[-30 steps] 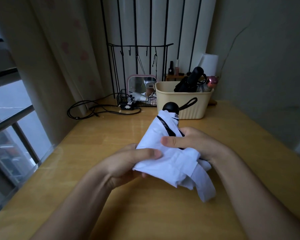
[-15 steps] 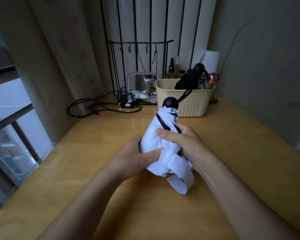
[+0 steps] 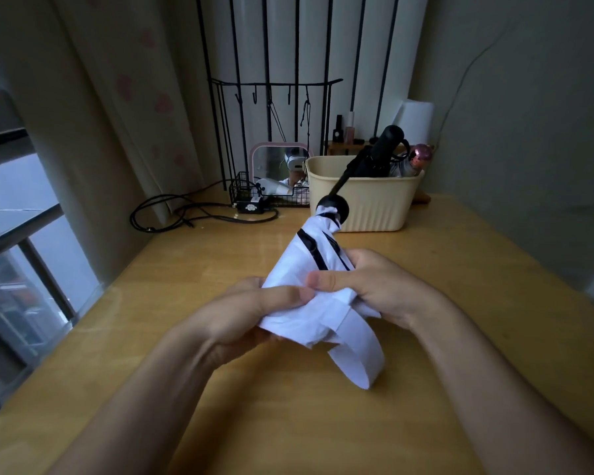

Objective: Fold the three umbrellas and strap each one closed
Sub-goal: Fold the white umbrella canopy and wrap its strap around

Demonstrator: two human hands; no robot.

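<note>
The white umbrella (image 3: 297, 269) is in the middle of the picture, over the wooden table (image 3: 288, 423). Both hands hold it. The left hand (image 3: 251, 313) grips the white cloth from the left, with its thumb pressed on top and its fingers curled under. The right hand (image 3: 378, 289) grips it from the right, with its thumb on the cloth just beside the left thumb. The umbrella's black round end (image 3: 335, 205) points up and away from the person. A loose white strap (image 3: 357, 351) hangs down below the hands, toward the lower right.

Just behind the black end stands a beige basket (image 3: 371, 207). The end hides a bit of its front wall. In the basket a black umbrella (image 3: 383, 150) leans to the right, and beside it is a thing with a pink shiny knob (image 3: 421, 154).

To the left of the basket are a small pink mirror (image 3: 277, 162) and a black wire tray (image 3: 247, 193). Black cables (image 3: 172, 217) lie on the table in the left middle.
</note>
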